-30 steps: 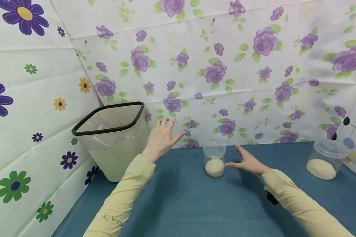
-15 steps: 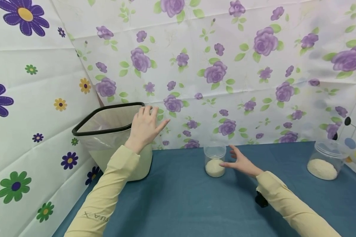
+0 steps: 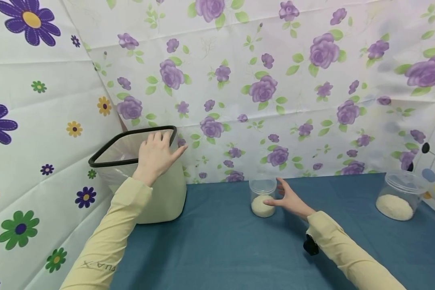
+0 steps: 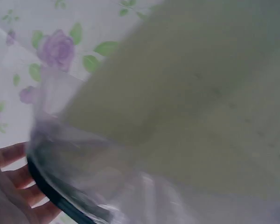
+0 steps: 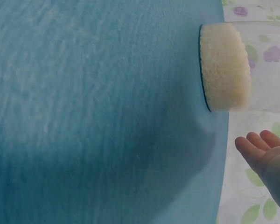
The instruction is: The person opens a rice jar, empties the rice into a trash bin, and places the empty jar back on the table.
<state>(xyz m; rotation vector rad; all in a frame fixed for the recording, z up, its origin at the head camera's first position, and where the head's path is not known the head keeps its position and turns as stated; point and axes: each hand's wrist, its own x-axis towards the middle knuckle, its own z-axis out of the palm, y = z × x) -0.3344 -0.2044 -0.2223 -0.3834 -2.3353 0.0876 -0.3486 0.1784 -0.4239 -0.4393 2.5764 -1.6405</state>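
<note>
My left hand (image 3: 156,156) is spread at the near right side of a pale waste bin (image 3: 163,193) with a black rim and a clear liner bag. In the left wrist view, the fingers of the left hand (image 4: 14,191) are by the dark rim; contact cannot be made out. Beside a small clear plastic jar (image 3: 263,197), my right hand (image 3: 291,200) has thumb and fingers apart. The jar stands upright, partly filled with white grains like rice (image 5: 224,67). In the right wrist view a gap shows between the visible fingers and the jar.
A larger clear lidded jar (image 3: 400,197) of white grains stands at the right of the blue-covered table (image 3: 232,245). Flowered sheets (image 3: 217,80) hang behind and on the left. A black device (image 3: 310,245) sits under the right wrist.
The left hand has moved left and slightly forward, over to the bin's rim. My right hand has come left, closer to the small jar. Both jars stay in place.
</note>
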